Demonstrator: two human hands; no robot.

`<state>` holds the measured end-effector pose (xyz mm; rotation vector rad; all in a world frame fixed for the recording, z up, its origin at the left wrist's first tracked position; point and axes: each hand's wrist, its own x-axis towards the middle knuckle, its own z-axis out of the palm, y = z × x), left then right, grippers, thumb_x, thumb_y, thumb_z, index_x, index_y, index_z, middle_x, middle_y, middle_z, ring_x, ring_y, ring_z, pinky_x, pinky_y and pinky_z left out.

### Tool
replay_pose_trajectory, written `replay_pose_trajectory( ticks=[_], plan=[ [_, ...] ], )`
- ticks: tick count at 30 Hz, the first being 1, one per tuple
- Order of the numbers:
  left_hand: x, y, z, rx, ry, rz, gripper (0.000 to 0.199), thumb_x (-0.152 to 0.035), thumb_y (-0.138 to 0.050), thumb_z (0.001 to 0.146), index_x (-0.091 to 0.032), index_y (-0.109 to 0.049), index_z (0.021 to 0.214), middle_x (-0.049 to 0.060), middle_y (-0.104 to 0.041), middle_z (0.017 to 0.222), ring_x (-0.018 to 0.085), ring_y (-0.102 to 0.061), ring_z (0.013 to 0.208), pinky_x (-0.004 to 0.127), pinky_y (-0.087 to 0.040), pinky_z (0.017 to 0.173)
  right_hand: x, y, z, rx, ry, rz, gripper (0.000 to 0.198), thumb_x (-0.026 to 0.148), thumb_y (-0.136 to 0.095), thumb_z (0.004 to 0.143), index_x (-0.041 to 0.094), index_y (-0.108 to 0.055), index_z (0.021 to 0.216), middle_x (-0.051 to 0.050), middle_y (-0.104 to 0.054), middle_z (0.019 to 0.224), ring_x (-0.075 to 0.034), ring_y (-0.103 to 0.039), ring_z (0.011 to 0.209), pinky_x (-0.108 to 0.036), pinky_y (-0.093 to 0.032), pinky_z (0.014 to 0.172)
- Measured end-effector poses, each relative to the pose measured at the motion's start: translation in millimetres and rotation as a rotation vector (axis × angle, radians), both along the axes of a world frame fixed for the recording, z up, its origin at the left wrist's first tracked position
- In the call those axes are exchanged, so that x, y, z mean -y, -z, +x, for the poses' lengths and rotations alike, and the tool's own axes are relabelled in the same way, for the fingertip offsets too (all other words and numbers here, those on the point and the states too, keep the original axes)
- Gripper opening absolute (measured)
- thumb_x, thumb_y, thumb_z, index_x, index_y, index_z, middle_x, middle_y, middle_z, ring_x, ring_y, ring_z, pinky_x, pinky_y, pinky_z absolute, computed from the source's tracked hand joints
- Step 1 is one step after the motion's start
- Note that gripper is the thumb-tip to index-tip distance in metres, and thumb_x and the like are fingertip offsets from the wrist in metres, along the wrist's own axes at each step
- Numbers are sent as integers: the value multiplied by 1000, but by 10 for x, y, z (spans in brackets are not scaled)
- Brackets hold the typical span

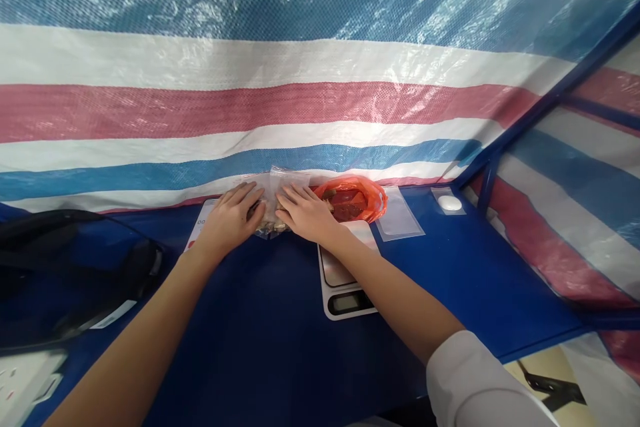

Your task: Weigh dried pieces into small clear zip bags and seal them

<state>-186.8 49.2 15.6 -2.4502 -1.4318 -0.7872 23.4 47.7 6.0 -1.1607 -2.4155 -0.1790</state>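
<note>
Two clear plastic bags lie side by side at the back of the blue table, with small brownish pieces in their lower parts. My left hand (231, 219) rests on the left bag (260, 181), fingers stretched out and thumb apart. Flat on the right bag (287, 180) lies my right hand (309, 215), its fingers spread. The hands partly cover both bags. Just right of my right hand stands an open orange plastic bag (373, 199) with brownish contents. Under my right forearm is a white digital scale (333, 273), partly hidden.
Flat clear bags (400, 219) lie right of the orange bag. Farther right, a rounded white object (449, 203) sits on clear plastic. A printed white sheet (203, 221) is beside my left wrist. A black item (75, 273) and a white plastic case (27, 380) occupy the left. Striped sheeting (250, 107) rises behind.
</note>
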Motion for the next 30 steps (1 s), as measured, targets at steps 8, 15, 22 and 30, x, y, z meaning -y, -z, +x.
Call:
replay_pose_trajectory(
  ticks=[8, 15, 22, 30],
  plan=[
    [-51, 15, -15, 9, 23, -20, 42, -41, -40, 100, -17, -68, 120, 16, -67, 133, 34, -61, 127, 53, -50, 108, -48, -6, -33, -33, -32, -60, 44, 34, -38, 107, 11, -59, 138, -16, -59, 146, -28, -51, 140, -45, -34, 121],
    [31, -81, 95, 93, 23, 9, 37, -41, -45, 98, -21, -69, 118, 13, -69, 128, 33, -61, 127, 53, -45, 112, 33, -138, 93, -119, -38, -33, 43, 35, -36, 107, 15, -64, 133, -11, -63, 141, -25, -50, 140, -42, -32, 123],
    [321, -103, 472, 150, 11, 59, 36, -37, -46, 99, -17, -71, 115, 14, -72, 123, 30, -65, 120, 49, -47, 109, 281, -176, 458, -186, 59, -71, 38, 33, -44, 105, 20, -67, 133, -6, -63, 144, -24, -49, 143, -41, -33, 124],
    [774, 196, 859, 188, -32, 54, 32, -32, -48, 99, -21, -70, 118, 11, -72, 125, 28, -62, 124, 48, -45, 111, 735, 104, 1321, -229, 172, -83, 37, 33, -49, 102, 21, -69, 131, -6, -62, 145, -24, -51, 142, -42, -40, 121]
  ],
)
